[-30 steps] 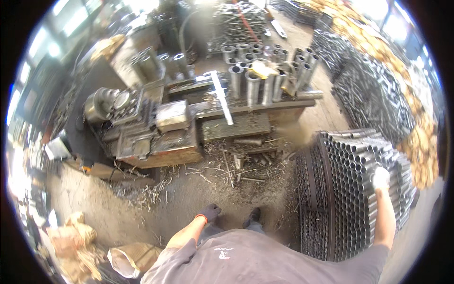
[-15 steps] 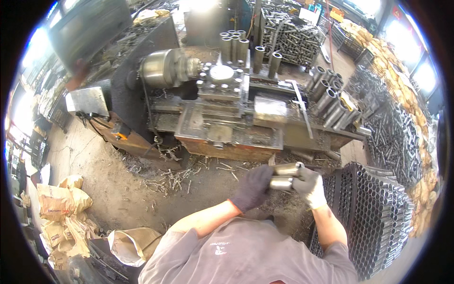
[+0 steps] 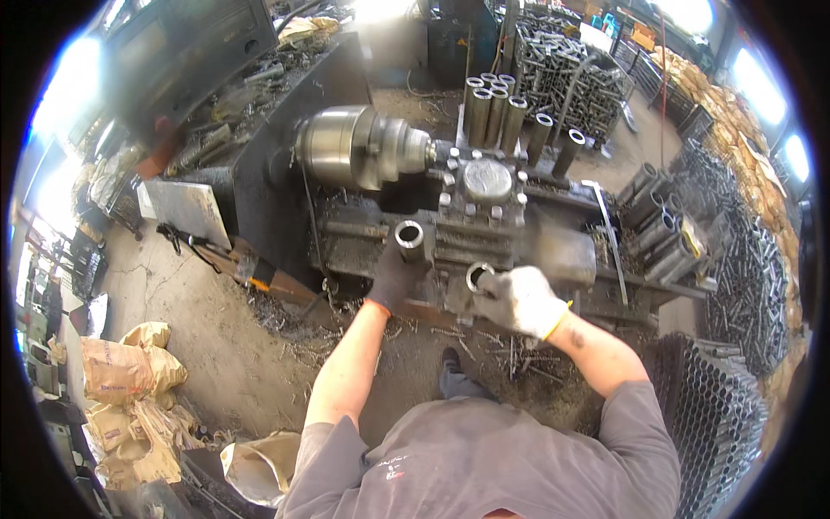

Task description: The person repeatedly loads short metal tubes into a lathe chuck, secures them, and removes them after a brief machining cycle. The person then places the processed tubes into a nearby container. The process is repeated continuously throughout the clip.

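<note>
A short steel tube (image 3: 409,235) stands nearly upright in my left hand (image 3: 396,281), its open end facing up. The dark-gloved fingers wrap around its lower part. To the right, a second steel tube (image 3: 477,278) is in my right hand (image 3: 526,303), which wears a whitish glove. Its ring-shaped end shows beside the fingers, and the glove hides part of its body. Both hands are over the front of a lathe, apart from each other. The lathe's chuck (image 3: 340,147) lies beyond my left hand, and its square tool post (image 3: 487,180) is beyond both tubes.
Several steel tubes (image 3: 497,102) stand upright behind the tool post. More tubes (image 3: 654,232) lean in a group at the right, near a caliper (image 3: 610,238). A stack of tubes (image 3: 726,424) fills the lower right. Paper bags (image 3: 134,368) lie at the left; metal shavings litter the floor.
Both hands have moved left and forward from over the floor to the lathe. The two tubes, earlier lying side by side between the hands, are now apart, one in each hand.
</note>
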Tool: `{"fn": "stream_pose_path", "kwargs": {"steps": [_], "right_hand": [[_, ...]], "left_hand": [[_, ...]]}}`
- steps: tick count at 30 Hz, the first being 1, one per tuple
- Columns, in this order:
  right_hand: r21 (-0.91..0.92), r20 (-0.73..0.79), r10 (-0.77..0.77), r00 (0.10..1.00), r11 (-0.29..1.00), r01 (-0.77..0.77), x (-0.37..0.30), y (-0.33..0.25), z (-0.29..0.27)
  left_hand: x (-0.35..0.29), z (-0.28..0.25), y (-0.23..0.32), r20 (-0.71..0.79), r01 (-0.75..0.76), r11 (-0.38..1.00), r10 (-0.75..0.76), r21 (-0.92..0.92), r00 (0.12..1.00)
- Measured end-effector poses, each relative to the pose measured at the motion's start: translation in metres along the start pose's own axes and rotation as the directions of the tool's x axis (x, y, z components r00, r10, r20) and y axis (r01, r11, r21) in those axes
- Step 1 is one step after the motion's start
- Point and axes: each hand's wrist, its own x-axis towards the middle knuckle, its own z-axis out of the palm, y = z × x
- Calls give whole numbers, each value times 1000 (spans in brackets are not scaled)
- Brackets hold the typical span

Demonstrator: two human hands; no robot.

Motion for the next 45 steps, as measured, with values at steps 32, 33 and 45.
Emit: {"fn": "stream_pose_path", "kwargs": {"steps": [32,33,45], "right_hand": [[267,-87,94,992,961,-68,232,66,-76],[244,-70,106,992,966,-86,243,73,-73],[-184,379,227,897,969,-167,324,132,-21]], "left_hand": [[-66,-154,-132,-308,257,629,-645,-734,699],[-59,-142,-117,-279,267,706,-556,-656,783],[44,-91,21,-18,-284,920,300,271,954]]}}
